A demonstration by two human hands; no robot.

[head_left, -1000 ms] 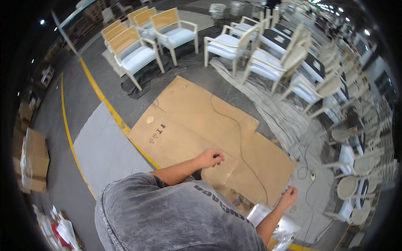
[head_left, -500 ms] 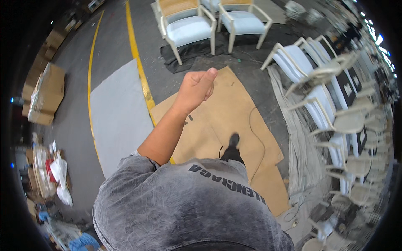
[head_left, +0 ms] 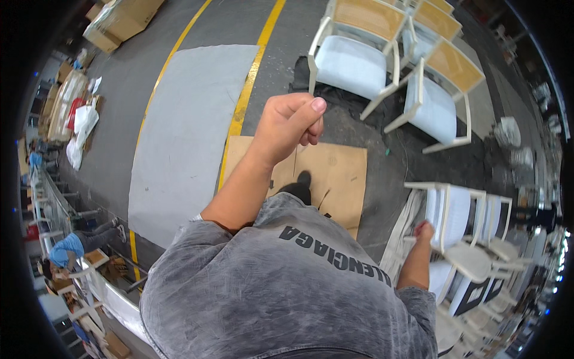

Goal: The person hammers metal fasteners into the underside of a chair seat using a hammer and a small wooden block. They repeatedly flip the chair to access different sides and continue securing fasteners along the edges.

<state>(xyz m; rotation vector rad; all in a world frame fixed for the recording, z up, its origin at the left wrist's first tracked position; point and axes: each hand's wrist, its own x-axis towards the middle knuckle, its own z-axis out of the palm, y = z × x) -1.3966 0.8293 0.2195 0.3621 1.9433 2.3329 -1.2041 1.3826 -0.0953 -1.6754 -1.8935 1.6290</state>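
Note:
My left hand (head_left: 292, 122) is raised in front of my chest, its fingers curled and the thumb laid across them. Whatever may be inside the fist is hidden. Beneath it lies a flat brown cardboard sheet (head_left: 338, 173), with my dark shoe (head_left: 304, 178) on it. Down at my right side hangs my right hand (head_left: 423, 231), small and blurred, so its fingers cannot be read. It appears in front of a chair with a striped pale seat (head_left: 455, 212); whether they touch, I cannot tell. Ahead to the right stand armchairs with light-blue seats (head_left: 350, 64) and tan backs.
A grey sheet (head_left: 185, 131) lies on the floor at the left, between yellow lines (head_left: 254, 72). Cardboard boxes (head_left: 128, 21) stand at the far left. A person in a blue top (head_left: 67, 248) bends by a metal frame at the lower left. Several more chairs (head_left: 472, 260) crowd the right.
My view has turned to the right and moved forward over the floor. The armchairs ahead look nearer. My right hand has come into view; my left stays curled.

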